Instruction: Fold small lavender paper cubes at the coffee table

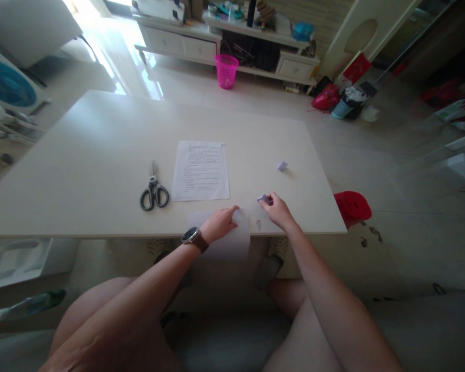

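My left hand, with a watch on its wrist, presses on a blank white sheet that hangs over the table's front edge. Its index finger is stretched along the sheet's far edge and its thumb stands apart. My right hand pinches a small lilac-and-grey object just above the table; its kind is too small to make out. Below it lies a tiny grey, loop-shaped thing. A printed sheet lies beyond my left hand, with black-handled scissors to its left.
A small lilac-white folded piece lies on the white table at the right. A red bin stands past the right edge. On the floor beyond are a pink basket and a white cabinet.
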Motion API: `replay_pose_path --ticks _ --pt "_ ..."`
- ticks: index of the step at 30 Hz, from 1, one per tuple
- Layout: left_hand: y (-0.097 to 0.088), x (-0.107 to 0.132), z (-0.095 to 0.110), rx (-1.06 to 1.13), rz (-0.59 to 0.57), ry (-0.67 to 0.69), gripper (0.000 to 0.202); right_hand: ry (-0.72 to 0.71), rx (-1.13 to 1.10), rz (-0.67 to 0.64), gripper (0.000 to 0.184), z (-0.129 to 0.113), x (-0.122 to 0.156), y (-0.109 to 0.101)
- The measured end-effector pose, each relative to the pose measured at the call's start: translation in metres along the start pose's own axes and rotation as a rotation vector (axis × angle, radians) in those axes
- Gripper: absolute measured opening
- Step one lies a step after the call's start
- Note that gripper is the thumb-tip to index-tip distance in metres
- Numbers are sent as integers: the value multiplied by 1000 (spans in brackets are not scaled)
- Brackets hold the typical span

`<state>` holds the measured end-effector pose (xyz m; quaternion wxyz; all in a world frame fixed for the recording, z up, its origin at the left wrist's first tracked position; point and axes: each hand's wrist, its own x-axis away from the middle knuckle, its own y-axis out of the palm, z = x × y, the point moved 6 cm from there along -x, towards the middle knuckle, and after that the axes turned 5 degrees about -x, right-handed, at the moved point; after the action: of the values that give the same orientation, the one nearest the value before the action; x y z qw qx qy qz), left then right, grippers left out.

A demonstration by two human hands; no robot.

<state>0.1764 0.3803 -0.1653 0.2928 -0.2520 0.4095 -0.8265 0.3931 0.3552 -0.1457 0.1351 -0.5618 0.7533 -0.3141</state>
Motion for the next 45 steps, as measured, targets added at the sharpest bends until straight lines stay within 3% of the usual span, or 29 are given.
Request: replay_pose_path --ticks 6,11,13,17,20,23,27,29,31,35,37,40,45 --pt "0 1 1 -25 -8 -9 53 282 -360 -189 18 8 4 20" --pt "0 1 3 -35 -25 -10 53 376 -473 -253 20 8 7 29" --pt "-1 2 3 -41 -30 -9 53 325 -475 -168 21 9 3 24" --pt "-2 3 4 -48 -47 -21 53 64 -473 216 31 8 -7 -4" --pt "-3 3 5 -52 -47 -19 53 50 -489 323 34 11 -9 -13" --pt "-3 4 4 -55 -49 -22 53 139 -536 243 29 12 -7 -8" --pt "-4 4 6 -53 -44 -12 54 301 -597 -66 21 8 1 19" --pt "-4 4 6 -52 -47 -10 53 350 -580 -161 20 9 4 31" --pt "-4 4 6 -52 -51 -15 52 311 -526 -110 21 10 1 30" --pt "-5 5 6 -47 -52 -18 52 68 -434 184 28 5 -7 6" --pt "-5 5 6 -45 -50 -15 52 52 -461 243 30 4 -8 -2" --pt "-5 5 7 -50 -50 -12 52 119 -509 246 32 6 -7 -6" --pt "-5 4 7 -63 -38 -1 49 199 -477 60 31 7 0 13"
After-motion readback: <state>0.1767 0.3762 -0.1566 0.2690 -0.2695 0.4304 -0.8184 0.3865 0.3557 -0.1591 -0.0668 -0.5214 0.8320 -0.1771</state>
